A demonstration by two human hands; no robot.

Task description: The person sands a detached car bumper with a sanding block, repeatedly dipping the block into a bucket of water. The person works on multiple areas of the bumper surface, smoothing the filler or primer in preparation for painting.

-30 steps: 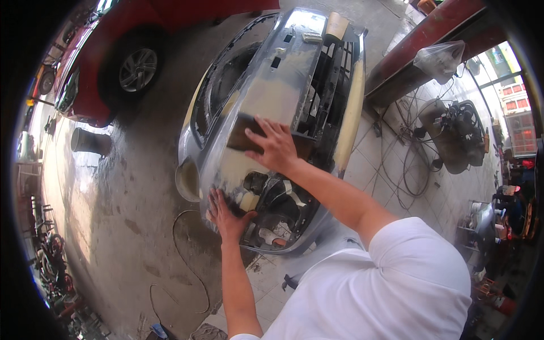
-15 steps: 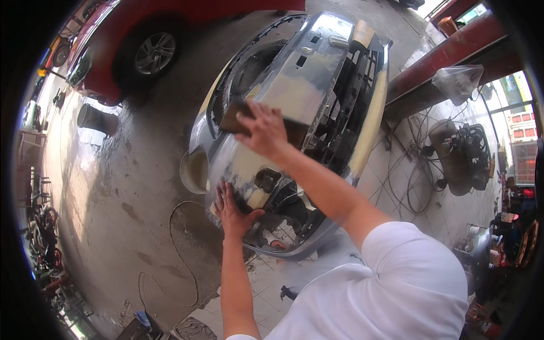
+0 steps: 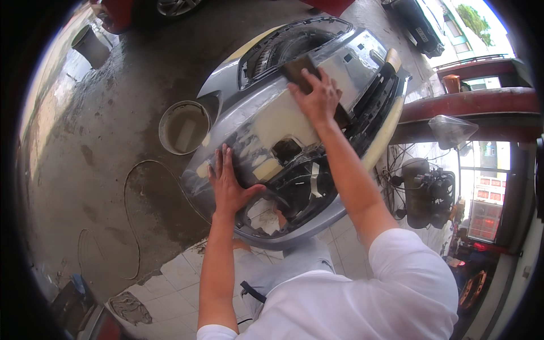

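R hand on dark block, L hand flat on bumper

Bumper (image 3: 277, 120) lies under both hands, grey w/ cream patches. R hand (image 3: 320, 99) grasps dark block (image 3: 296, 71), fingers spread over its back; block sits crosswise on bumper face. L hand (image 3: 228, 188) isn't gripping: palm down, fingers splayed on bumper's nearer end, thumb stretched right.

Edges: block's left end, just past R hand's fingers, is right by rim of long oval opening; other end, right of R hand, is near black grille (image 3: 377, 93). Square hole (image 3: 287, 151) sits btwn the two hands. Bumper's curved lower rim runs below L hand, above pale tiles (image 3: 175, 280).

Room: wet concrete (image 3: 90, 170) spreads left of L hand, w/ bucket (image 3: 162, 137) (murky liquid) just beside bumper & thin hose (image 3: 125, 192) looping. Right of R hand, past grille: red beam (image 3: 487, 103), clear plastic bag (image 3: 450, 131) & compressor (image 3: 416, 184), all well apart from hand.

Hard to see: block underside & both palms hidden. Can't tell what props bumper under L hand. Hose's near end goes out of sight by bumper, below L hand. Red car (image 3: 113, 16), far beyond L hand, cut off by top edge; dark car (image 3: 411, 25), far beyond R hand, also cut. Items lower left of L hand fade into fisheye rim, can't ID.
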